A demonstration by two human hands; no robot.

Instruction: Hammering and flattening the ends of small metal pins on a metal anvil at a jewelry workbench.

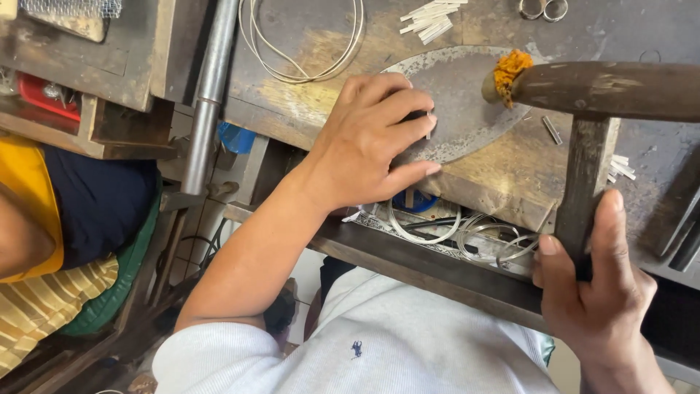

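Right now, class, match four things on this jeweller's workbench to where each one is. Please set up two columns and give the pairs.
1 wooden-handled hammer
2 oval grey steel plate
3 coiled pale wire loops
4 thin silver bangle rings

A in the tray under the bench edge
B gripped by the right hand
C under the left hand fingertips
D bench top, far left

1-B, 2-C, 3-D, 4-A

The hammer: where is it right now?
In the head view, the hammer is at right, gripped by the right hand, head raised over the bench beside the metal plate.
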